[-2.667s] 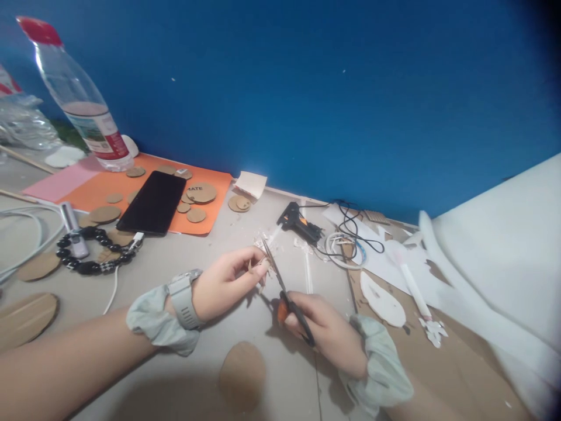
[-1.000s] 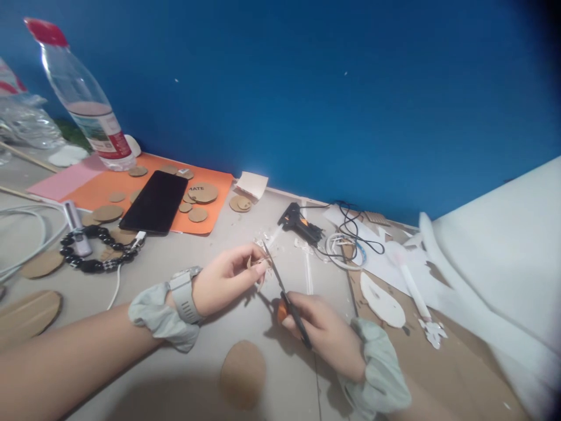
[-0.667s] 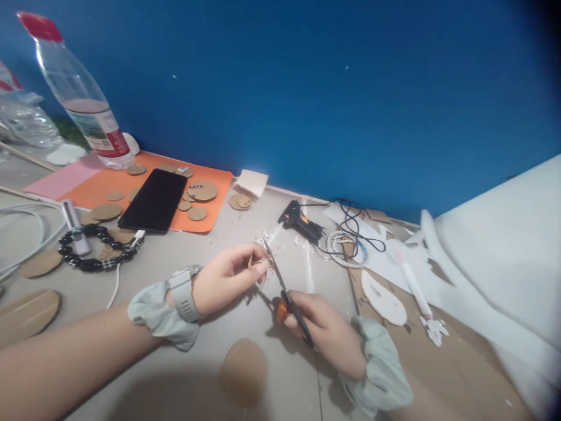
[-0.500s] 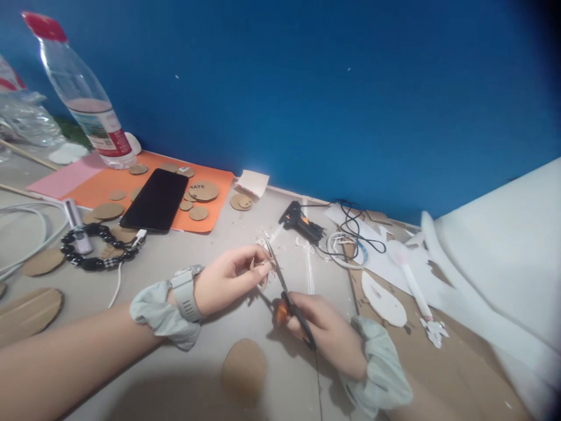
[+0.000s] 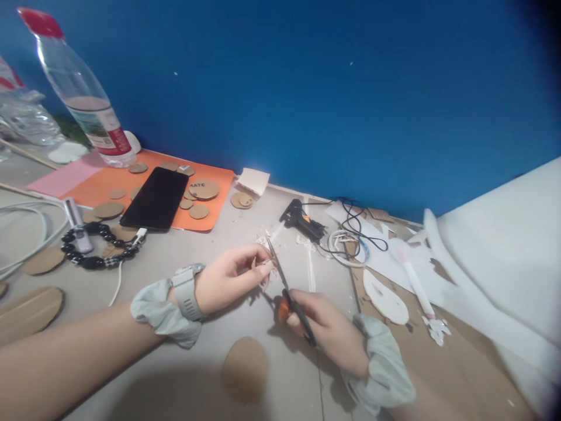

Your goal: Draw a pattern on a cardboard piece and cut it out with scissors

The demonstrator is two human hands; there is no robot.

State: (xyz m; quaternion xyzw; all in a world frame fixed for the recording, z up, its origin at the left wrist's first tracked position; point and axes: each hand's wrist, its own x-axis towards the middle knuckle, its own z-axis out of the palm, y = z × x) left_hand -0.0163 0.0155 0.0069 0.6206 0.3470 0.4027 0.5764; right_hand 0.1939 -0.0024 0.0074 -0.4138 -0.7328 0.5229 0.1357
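My left hand [image 5: 228, 280], with a grey watch at the wrist, pinches a small cardboard piece [image 5: 259, 266] between thumb and fingertips over the grey table [image 5: 184, 275]. My right hand [image 5: 326, 327] grips orange-handled scissors [image 5: 284, 292], fingers through the handles. The blades point up and away, and their tips meet the cardboard piece right at my left fingertips. A cardboard oval [image 5: 245, 368] lies on the table below both hands. Tiny white and brown scraps [image 5: 267, 237] lie just beyond the blades.
A black glue gun [image 5: 300, 219] with its cord, a tape ring [image 5: 346, 245] and white foam cut-outs [image 5: 385, 289] lie to the right. On the left are a phone [image 5: 155, 197] on orange paper with cardboard discs, a black bead bracelet [image 5: 94, 248] and a bottle [image 5: 83, 99].
Both hands stay in nearly the same spot. The scissors and the small piece shift only slightly as the blades work at it; the view drifts a little.
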